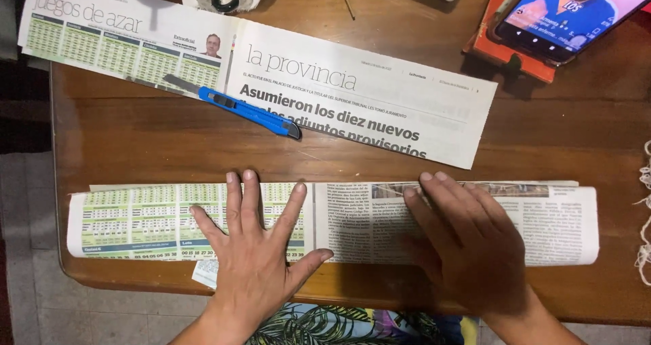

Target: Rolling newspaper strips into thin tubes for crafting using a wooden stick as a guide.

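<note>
- The left hand (pixel 254 250) lies flat, palm down, on the left half of a folded newspaper strip (pixel 346 219), its fingers (pixel 234 196) spread wide and pointing toward the far side of the table (pixel 135 148).
- The right hand (pixel 468 246) lies flat on the right half of the same strip, its fingers held close together and angled toward the far left, the tips reaching the strip's far edge.
- Neither hand pinches anything; both press down on the paper.
- The folded newspaper strip runs left to right along the near edge of the wooden table, with green number tables on its left part and grey text columns on its right.
- A small scrap of paper (pixel 205 274) peeks out from under the strip's near edge, just left of the left wrist.
- Farther back lies a second, unfolded newspaper strip (pixel 380 94) with large headlines, slanting from far left to middle right.
- A blue box cutter (pixel 247 111) rests on that far strip, well apart from both hands.
- At the far right a phone (pixel 569 12) with a lit screen leans on an orange stand (pixel 505 46).
- At the near edge, between the arms, patterned leaf-print cloth (pixel 325 324) shows below the table.
</note>
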